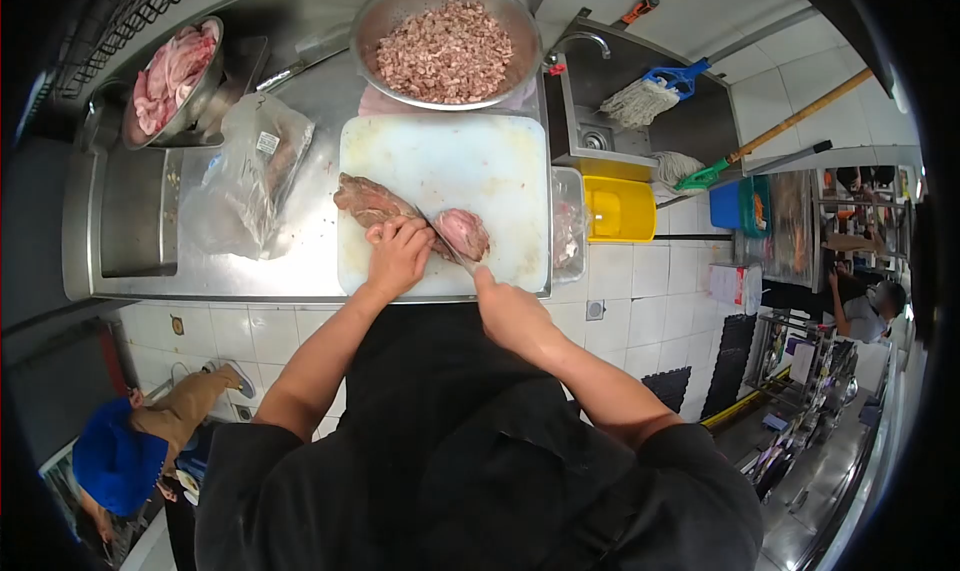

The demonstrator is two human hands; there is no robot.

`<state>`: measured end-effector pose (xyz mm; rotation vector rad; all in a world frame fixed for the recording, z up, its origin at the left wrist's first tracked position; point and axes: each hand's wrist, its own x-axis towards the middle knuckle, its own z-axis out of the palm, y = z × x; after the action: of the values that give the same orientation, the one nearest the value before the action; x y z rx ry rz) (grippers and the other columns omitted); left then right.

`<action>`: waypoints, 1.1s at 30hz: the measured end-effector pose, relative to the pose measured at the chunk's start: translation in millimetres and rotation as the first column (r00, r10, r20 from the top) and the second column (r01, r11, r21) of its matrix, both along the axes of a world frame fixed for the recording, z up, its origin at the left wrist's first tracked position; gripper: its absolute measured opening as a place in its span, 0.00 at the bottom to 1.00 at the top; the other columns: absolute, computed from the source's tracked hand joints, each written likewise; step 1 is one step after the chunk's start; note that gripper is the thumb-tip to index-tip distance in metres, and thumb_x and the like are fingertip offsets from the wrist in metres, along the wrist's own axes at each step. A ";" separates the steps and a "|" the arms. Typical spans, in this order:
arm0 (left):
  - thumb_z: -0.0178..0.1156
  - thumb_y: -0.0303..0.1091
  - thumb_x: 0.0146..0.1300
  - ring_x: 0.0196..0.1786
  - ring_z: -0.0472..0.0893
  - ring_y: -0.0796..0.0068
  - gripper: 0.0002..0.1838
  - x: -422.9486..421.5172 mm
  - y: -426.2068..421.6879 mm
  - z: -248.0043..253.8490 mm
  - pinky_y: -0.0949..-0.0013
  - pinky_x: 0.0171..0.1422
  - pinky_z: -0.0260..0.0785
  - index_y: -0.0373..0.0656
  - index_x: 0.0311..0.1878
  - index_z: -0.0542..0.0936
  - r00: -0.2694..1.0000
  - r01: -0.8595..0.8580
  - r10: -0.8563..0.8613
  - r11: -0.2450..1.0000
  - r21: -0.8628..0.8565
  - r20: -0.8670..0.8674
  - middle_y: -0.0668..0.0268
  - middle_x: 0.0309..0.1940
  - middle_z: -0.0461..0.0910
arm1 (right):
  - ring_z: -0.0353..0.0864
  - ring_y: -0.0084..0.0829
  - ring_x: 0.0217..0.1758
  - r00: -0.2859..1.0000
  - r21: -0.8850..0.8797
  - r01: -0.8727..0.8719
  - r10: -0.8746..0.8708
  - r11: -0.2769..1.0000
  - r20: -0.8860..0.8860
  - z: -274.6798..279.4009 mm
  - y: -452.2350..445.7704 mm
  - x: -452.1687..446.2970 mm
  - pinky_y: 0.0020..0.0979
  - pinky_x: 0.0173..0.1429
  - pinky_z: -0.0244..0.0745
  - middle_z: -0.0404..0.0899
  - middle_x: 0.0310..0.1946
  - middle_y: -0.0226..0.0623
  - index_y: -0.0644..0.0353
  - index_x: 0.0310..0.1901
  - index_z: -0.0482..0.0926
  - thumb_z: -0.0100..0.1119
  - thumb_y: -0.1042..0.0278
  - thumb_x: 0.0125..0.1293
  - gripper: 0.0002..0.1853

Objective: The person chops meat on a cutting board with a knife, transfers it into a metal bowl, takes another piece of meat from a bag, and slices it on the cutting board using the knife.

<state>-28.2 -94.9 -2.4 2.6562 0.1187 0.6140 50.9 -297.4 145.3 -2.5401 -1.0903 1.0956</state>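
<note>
A long piece of brown-red meat (375, 202) lies slantwise on the white cutting board (440, 151). My left hand (400, 255) presses down on it, fingers curled over the meat close to the blade. In my right hand (513, 316) is the handle of a knife (462, 258), whose blade points up and to the left. Just right of the blade sits a cut chunk of meat (463, 233), its pink inside showing. The blade stands between this chunk and the longer piece; its edge is partly hidden.
Behind the board stands a steel bowl (364, 62) of diced meat. A plastic bag (262, 156) and a bowl of pale meat (175, 79) are on the left. A clear container (569, 256), sink (650, 150) and yellow bucket (620, 211) stand right. Other people appear at both sides.
</note>
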 end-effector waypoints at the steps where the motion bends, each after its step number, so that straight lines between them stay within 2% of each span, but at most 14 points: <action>1: 0.65 0.35 0.63 0.60 0.73 0.63 0.09 -0.8 -1.0 -2.3 0.48 0.62 0.53 0.53 0.47 0.83 1.000 -0.005 0.005 1.000 -0.004 -0.002 0.73 0.53 0.80 | 0.86 0.63 0.40 1.000 -0.004 -0.005 0.005 1.000 -0.002 -11.4 0.1 -1.5 0.60 0.46 0.79 0.84 0.35 0.64 0.67 0.53 0.65 0.45 0.77 0.69 0.12; 3: 0.65 0.35 0.64 0.60 0.73 0.63 0.10 0.1 -0.8 -5.8 0.47 0.62 0.53 0.53 0.48 0.83 1.000 -0.005 0.005 1.000 -0.023 -0.006 0.74 0.53 0.80 | 0.86 0.63 0.40 0.998 0.102 0.055 -0.059 0.993 0.038 -53.0 3.6 -6.3 0.60 0.45 0.78 0.84 0.34 0.63 0.68 0.53 0.65 0.49 0.77 0.67 0.14; 6: 0.64 0.36 0.65 0.60 0.73 0.63 0.10 1.6 3.5 -4.2 0.47 0.62 0.54 0.52 0.48 0.83 1.000 0.005 -0.005 0.999 -0.033 0.002 0.72 0.53 0.80 | 0.85 0.64 0.39 0.995 0.121 0.079 -0.086 0.990 0.054 -80.8 17.8 -1.2 0.60 0.45 0.78 0.84 0.33 0.63 0.68 0.53 0.65 0.54 0.76 0.65 0.17; 10: 0.64 0.38 0.66 0.62 0.73 0.62 0.10 9.1 15.0 20.5 0.46 0.62 0.53 0.51 0.48 0.83 0.994 0.061 -0.066 0.996 -0.061 -0.090 0.71 0.53 0.80 | 0.84 0.65 0.38 0.996 0.227 0.083 -0.085 0.970 -0.002 -74.7 4.3 21.5 0.60 0.45 0.77 0.83 0.32 0.64 0.69 0.54 0.64 0.54 0.74 0.65 0.18; 12: 0.61 0.44 0.69 0.65 0.70 0.57 0.13 1.5 18.8 34.6 0.38 0.67 0.49 0.52 0.51 0.83 0.986 0.040 -0.036 0.999 0.023 -0.164 0.69 0.56 0.78 | 0.84 0.65 0.38 0.995 0.216 0.098 -0.089 0.972 -0.049 -66.6 -2.1 17.4 0.60 0.46 0.76 0.82 0.31 0.64 0.70 0.56 0.63 0.53 0.73 0.66 0.19; 15: 0.60 0.50 0.70 0.68 0.67 0.58 0.16 -1.3 34.9 41.7 0.35 0.70 0.45 0.56 0.55 0.83 0.958 0.069 -0.045 0.995 0.075 -0.282 0.70 0.59 0.76 | 0.84 0.65 0.38 0.995 0.173 0.096 -0.089 0.980 -0.047 -48.9 -2.5 16.1 0.60 0.46 0.76 0.82 0.31 0.64 0.71 0.57 0.63 0.53 0.74 0.66 0.20; 19: 0.60 0.52 0.70 0.70 0.66 0.58 0.18 -4.5 38.5 30.4 0.35 0.71 0.44 0.58 0.58 0.83 0.966 0.090 -0.061 0.990 0.106 -0.251 0.70 0.61 0.75 | 0.83 0.66 0.38 0.992 0.161 0.119 -0.112 0.980 -0.050 -46.1 -4.9 14.2 0.60 0.47 0.76 0.83 0.32 0.66 0.71 0.56 0.63 0.53 0.73 0.67 0.19; 22: 0.60 0.52 0.70 0.70 0.65 0.59 0.19 -6.5 38.9 28.5 0.35 0.71 0.43 0.58 0.58 0.82 0.972 0.092 -0.065 0.990 0.110 -0.228 0.71 0.61 0.75 | 0.83 0.67 0.39 0.977 0.244 0.186 -0.151 0.952 -0.152 -53.8 -5.4 17.1 0.61 0.48 0.76 0.82 0.33 0.68 0.71 0.54 0.65 0.53 0.72 0.67 0.18; 24: 0.61 0.54 0.69 0.70 0.65 0.60 0.19 -7.3 40.1 31.9 0.37 0.71 0.44 0.60 0.58 0.82 0.972 -0.050 0.081 0.988 0.144 -0.220 0.72 0.62 0.74 | 0.83 0.68 0.40 0.976 0.208 0.193 -0.165 0.959 -0.145 -56.0 -4.4 21.7 0.61 0.49 0.75 0.82 0.34 0.69 0.70 0.54 0.66 0.54 0.71 0.67 0.17; 25: 0.61 0.54 0.69 0.70 0.65 0.60 0.19 -7.0 43.8 35.1 0.37 0.71 0.44 0.60 0.58 0.82 0.971 -0.053 0.084 0.989 0.142 -0.223 0.72 0.62 0.74 | 0.83 0.68 0.40 0.976 0.205 0.190 -0.162 0.960 -0.147 -56.9 -3.5 22.0 0.61 0.49 0.75 0.82 0.34 0.69 0.70 0.54 0.66 0.54 0.71 0.67 0.17; 27: 0.62 0.54 0.67 0.72 0.64 0.60 0.21 -3.8 57.8 42.3 0.36 0.72 0.44 0.58 0.59 0.81 0.975 -0.168 0.177 0.983 0.075 -0.133 0.70 0.63 0.73 | 0.83 0.67 0.40 0.985 0.188 0.160 -0.143 0.969 -0.100 -58.3 -2.3 20.8 0.61 0.49 0.75 0.82 0.33 0.68 0.69 0.53 0.66 0.54 0.71 0.66 0.17; 29: 0.63 0.55 0.66 0.73 0.61 0.56 0.23 -0.5 66.6 39.9 0.36 0.71 0.46 0.54 0.58 0.81 0.972 -0.141 0.149 0.988 0.055 -0.184 0.67 0.64 0.72 | 0.83 0.67 0.40 0.989 0.176 0.134 -0.121 0.975 -0.084 -58.9 -1.0 21.1 0.60 0.49 0.75 0.82 0.33 0.67 0.69 0.54 0.66 0.54 0.72 0.66 0.17; 31: 0.64 0.54 0.65 0.72 0.60 0.50 0.22 3.3 68.8 29.5 0.36 0.71 0.49 0.52 0.56 0.82 0.988 -0.029 0.025 0.999 -0.022 -0.153 0.65 0.64 0.71 | 0.83 0.66 0.40 0.994 0.168 0.101 -0.092 0.981 -0.064 -53.7 3.8 23.4 0.60 0.48 0.76 0.83 0.33 0.67 0.70 0.55 0.66 0.54 0.72 0.66 0.18; 33: 0.65 0.52 0.65 0.72 0.59 0.48 0.22 1.7 66.2 23.7 0.37 0.71 0.50 0.51 0.57 0.81 0.987 -0.037 0.036 0.999 -0.005 -0.155 0.64 0.65 0.70 | 0.84 0.65 0.41 0.995 0.131 0.083 -0.075 0.988 -0.061 -47.0 5.7 19.8 0.60 0.48 0.76 0.83 0.33 0.66 0.71 0.56 0.66 0.54 0.72 0.66 0.19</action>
<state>-26.5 -28.6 21.3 2.6971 0.2146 0.4167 70.8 -291.8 98.3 -2.4120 -1.0047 1.0311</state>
